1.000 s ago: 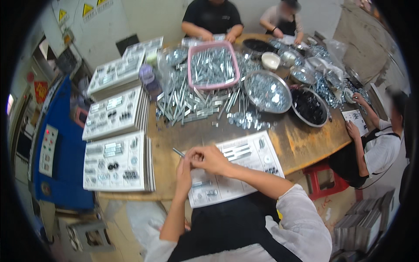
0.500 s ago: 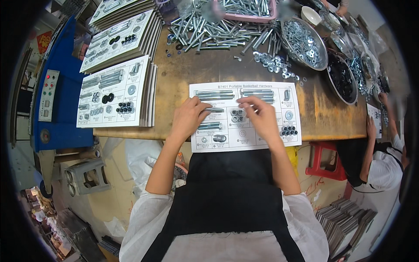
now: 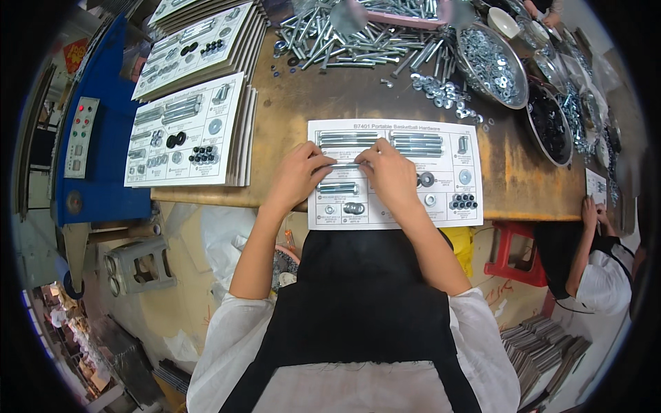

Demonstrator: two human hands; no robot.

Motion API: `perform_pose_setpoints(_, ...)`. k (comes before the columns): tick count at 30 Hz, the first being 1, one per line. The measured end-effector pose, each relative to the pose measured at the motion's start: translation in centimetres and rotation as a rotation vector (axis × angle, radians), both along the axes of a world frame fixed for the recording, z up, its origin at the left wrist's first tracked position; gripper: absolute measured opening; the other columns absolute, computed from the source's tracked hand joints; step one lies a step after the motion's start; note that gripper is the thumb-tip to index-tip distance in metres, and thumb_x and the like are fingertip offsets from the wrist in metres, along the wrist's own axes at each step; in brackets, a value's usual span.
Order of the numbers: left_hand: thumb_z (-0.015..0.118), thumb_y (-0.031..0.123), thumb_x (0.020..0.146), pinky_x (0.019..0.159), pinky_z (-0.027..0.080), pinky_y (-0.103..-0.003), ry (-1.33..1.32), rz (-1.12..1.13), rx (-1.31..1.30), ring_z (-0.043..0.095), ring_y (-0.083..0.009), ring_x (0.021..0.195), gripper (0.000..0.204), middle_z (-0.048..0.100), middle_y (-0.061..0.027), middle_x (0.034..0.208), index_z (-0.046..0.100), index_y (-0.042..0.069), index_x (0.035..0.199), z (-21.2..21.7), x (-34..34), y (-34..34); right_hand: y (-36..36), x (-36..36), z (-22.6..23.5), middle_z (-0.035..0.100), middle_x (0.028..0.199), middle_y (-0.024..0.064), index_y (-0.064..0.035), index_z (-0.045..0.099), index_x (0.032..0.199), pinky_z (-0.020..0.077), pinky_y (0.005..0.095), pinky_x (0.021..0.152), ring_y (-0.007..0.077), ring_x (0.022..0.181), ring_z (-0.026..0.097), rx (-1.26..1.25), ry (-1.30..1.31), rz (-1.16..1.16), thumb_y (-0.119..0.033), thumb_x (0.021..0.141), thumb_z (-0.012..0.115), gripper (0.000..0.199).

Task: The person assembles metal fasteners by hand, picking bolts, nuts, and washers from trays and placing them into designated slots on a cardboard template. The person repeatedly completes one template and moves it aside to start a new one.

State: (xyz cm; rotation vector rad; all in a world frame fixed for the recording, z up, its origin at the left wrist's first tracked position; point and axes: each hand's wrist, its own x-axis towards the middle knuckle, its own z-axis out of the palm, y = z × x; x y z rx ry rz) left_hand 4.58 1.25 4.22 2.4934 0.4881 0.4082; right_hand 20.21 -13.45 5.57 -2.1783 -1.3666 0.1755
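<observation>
Left hand: our left hand (image 3: pixel 303 175) is closed to a pinch, thumb and fingers on the left end of a silver bolt (image 3: pixel 345 165)
Right hand: our right hand (image 3: pixel 390 172) pinches the other end, its curled fingers hiding part of it; we cannot tell whether a second bolt lies underneath
Bolt: it sits over the white printed card (image 3: pixel 451 219), between the long bolts (image 3: pixel 349 140) above and the shorter bolts (image 3: pixel 337 187) below
Good handling: we would probably do best to keep it level, seat both ends evenly and lift our right palm clear of the dark washer (image 3: pixel 427 179)
Washer bowl: our steel bowl (image 3: pixel 511 108) holds a heap of flat silver washers (image 3: pixel 490 63)
Black-parts bowl: a second bowl (image 3: pixel 560 164) holds black pieces (image 3: pixel 549 127), too small for us to identify
Pink basket: only the wall of the pink basket (image 3: pixel 406 20) shows, so we cannot tell its contents
</observation>
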Motion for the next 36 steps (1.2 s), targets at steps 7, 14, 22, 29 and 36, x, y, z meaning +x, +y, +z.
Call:
perform_pose_setpoints(7, 0.067, 0.009, 0.086, 0.067, 0.047, -0.031, -0.160, 0.201, -0.192, 0.060, -0.0232, 0.074, 0.011, 0.061, -0.0100, 0.089, 0.071, 0.004, 0.094, -0.3, -1.6, -0.3, -2.3, 3.4, 1.8, 0.064, 0.091, 0.0072, -0.0133, 0.071, 0.101, 0.0489, 0.0357, 0.067, 0.0261, 0.073, 0.062, 0.129, 0.288, -0.121, -0.017, 0.088, 0.064, 0.015)
perform_pose_setpoints(14, 0.058, 0.009, 0.095, 0.064, 0.048, -0.028, -0.161, 0.471, -0.391, 0.061, -0.0165, 0.072, 0.016, 0.065, -0.0077, 0.086, 0.070, 0.000, 0.101, -2.0, -3.7, 0.0, -12.4, 14.1, -1.4, 0.067, 0.106, 0.0125, -0.0068, 0.067, 0.113, 0.0511, 0.0309, 0.076, 0.0226, 0.088, 0.065, 0.257, 0.024, -0.556, -0.009, 0.094, 0.054, 0.024)
perform_pose_setpoints(22, 0.049, 0.018, 0.100, 0.074, 0.052, -0.028, -0.094, 0.427, -0.646, 0.063, -0.0139, 0.083, 0.033, 0.067, -0.0116, 0.099, 0.059, -0.003, 0.123, -2.1, -2.4, -1.1, -17.1, 14.6, -4.8, 0.070, 0.100, 0.0170, -0.0047, 0.067, 0.112, 0.0501, 0.0382, 0.084, 0.0314, 0.096, 0.066, 0.178, 0.116, -0.559, -0.009, 0.092, 0.050, 0.026)
perform_pose_setpoints(29, 0.048, 0.022, 0.102, 0.081, 0.050, -0.029, -0.165, 0.441, -0.651, 0.061, -0.0152, 0.091, 0.036, 0.065, -0.0118, 0.108, 0.058, -0.003, 0.125, -2.8, -2.2, -2.1, -16.2, 13.7, -3.3, 0.070, 0.097, 0.0132, -0.0044, 0.066, 0.112, 0.0507, 0.0342, 0.081, 0.0259, 0.091, 0.068, 0.049, 0.155, -0.643, 0.004, 0.084, 0.053, 0.031)
perform_pose_setpoints(36, 0.047, 0.025, 0.102, 0.081, 0.049, -0.029, -0.131, 0.458, -0.576, 0.062, -0.0157, 0.091, 0.038, 0.065, -0.0114, 0.110, 0.058, -0.003, 0.126, -3.1, -1.9, -1.4, -16.7, 12.8, -2.2, 0.070, 0.096, 0.0135, -0.0005, 0.064, 0.111, 0.0514, 0.0322, 0.079, 0.0231, 0.089, 0.068, 0.017, 0.226, -0.623, 0.006, 0.084, 0.053, 0.030)
